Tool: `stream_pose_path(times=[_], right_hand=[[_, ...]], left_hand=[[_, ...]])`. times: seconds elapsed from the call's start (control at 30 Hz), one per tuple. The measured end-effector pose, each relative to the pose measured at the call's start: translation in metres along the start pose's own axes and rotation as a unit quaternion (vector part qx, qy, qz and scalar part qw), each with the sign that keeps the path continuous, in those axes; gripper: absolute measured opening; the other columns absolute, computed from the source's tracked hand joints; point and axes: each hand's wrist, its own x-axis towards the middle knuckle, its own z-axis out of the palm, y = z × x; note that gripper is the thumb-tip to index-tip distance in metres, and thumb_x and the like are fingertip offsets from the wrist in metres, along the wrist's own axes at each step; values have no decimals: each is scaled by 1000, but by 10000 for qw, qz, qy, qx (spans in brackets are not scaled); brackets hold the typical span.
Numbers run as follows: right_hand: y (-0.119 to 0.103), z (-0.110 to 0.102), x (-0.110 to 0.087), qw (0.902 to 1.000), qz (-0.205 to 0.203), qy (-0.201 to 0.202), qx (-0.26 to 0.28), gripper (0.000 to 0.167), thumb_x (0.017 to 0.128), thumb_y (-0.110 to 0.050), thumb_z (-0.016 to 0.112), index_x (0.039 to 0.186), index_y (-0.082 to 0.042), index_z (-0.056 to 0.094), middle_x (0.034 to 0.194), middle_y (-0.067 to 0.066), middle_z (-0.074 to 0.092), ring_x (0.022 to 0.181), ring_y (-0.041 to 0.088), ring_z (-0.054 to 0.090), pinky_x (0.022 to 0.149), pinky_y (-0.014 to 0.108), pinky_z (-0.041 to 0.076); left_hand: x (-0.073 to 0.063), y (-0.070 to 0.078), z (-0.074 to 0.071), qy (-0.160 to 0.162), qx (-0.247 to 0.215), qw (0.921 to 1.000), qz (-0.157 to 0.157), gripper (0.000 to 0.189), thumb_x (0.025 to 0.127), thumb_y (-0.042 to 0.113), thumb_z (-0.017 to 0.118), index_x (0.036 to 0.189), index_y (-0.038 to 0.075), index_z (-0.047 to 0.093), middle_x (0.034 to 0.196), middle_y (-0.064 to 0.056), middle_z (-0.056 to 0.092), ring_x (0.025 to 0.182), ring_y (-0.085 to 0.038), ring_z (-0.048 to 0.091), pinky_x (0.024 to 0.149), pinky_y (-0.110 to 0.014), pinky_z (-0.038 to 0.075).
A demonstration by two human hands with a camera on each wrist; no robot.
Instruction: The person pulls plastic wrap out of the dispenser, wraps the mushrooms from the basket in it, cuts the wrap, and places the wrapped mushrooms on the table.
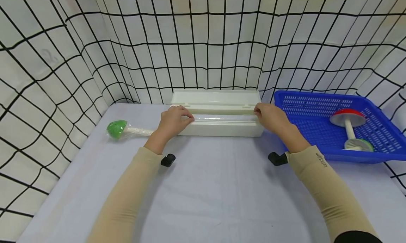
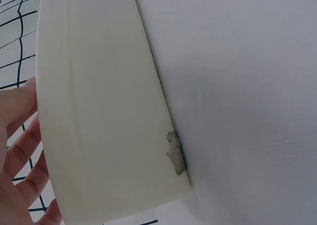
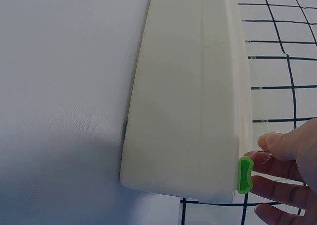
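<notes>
A long white cling film dispenser (image 1: pixel 222 129) lies on the table with its lid (image 1: pixel 217 96) raised at the back. Inside it a shiny roll of transparent cling film (image 1: pixel 223 117) shows. My left hand (image 1: pixel 172 121) is at the dispenser's left end, thumb and forefinger pinching the film's edge; in the left wrist view the dispenser's wall (image 2: pixel 106 106) hides those fingertips. At the right end my right hand (image 1: pixel 273 119) pinches the film between thumb and forefinger, and thin film shows at these fingertips in the right wrist view. A green slider (image 3: pixel 244 175) sits beside the right fingers.
Left of the dispenser lies a green-capped toy mushroom (image 1: pixel 117 129) with its white stem wrapped in film. A blue basket (image 1: pixel 304 155) on the right holds a red-capped toy mushroom (image 1: pixel 348 117) and a green-capped one (image 1: pixel 360 144). Black netting (image 1: pixel 207 44) surrounds the white-covered table (image 1: pixel 219 193).
</notes>
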Motion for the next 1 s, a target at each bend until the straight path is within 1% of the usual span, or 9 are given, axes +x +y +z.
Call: stream_pose_path(times=[0.2,0.3,0.4,0.47,0.57,0.67,0.77,0.9,1.0], right_hand=[[2,1,0,10000,-35,25,15,19,106,-9,54,115,3,66,111,21,70,100,37,66,87,52,52],[2,2,0,10000,-38,16,9,19,106,-9,54,114,3,66,110,21,70,99,37,66,86,52,52],[2,3,1,10000,-27,9,8,19,106,-9,54,114,2,66,110,21,70,99,36,66,86,52,52],[1,3,0,10000,-9,13,5,19,106,-10,54,115,2,66,110,20,70,100,36,66,86,52,52],[2,2,0,10000,46,17,10,19,107,-10,54,115,2,66,110,21,70,100,36,65,86,52,52],[2,1,0,10000,96,18,9,19,107,-9,53,115,2,66,110,21,69,99,36,65,86,52,52],[3,0,0,10000,99,8,2,19,107,-9,53,116,2,66,110,21,69,99,36,65,87,52,52],[2,-1,0,10000,46,12,-7,19,107,-10,53,115,2,66,110,21,69,99,37,65,87,53,52],[1,-1,1,10000,-2,25,-34,19,106,-9,54,114,2,66,109,20,70,98,36,65,86,52,52]], left_hand=[[0,-4,0,318,386,9984,272,17,100,24,69,111,17,80,116,-5,73,113,-32,61,87,-59,45],[0,-7,0,515,637,9948,607,17,98,14,69,111,15,80,111,-6,75,105,-31,64,77,-56,49],[-1,-9,-2,661,656,9924,809,24,93,0,65,111,11,79,109,-8,75,101,-33,66,71,-53,50],[-2,-10,-5,757,586,9926,746,27,92,-4,63,112,8,78,110,-9,74,98,-33,67,71,-51,51],[-4,-12,-7,898,348,9944,434,27,94,-4,62,114,7,77,109,-11,72,96,-31,67,75,-51,49],[-5,-14,-9,959,31,9953,134,24,98,2,61,114,8,77,110,-10,70,95,-29,65,79,-53,47],[-5,-13,-8,778,-158,9968,4,23,99,15,63,118,11,76,117,-9,67,103,-29,62,87,-58,44],[-2,-10,-6,526,106,9985,-143,30,97,28,70,123,13,74,125,-11,65,114,-34,59,93,-63,41],[0,-8,-7,680,487,9961,-297,25,97,25,71,117,11,76,123,-12,68,115,-38,60,92,-63,43]])
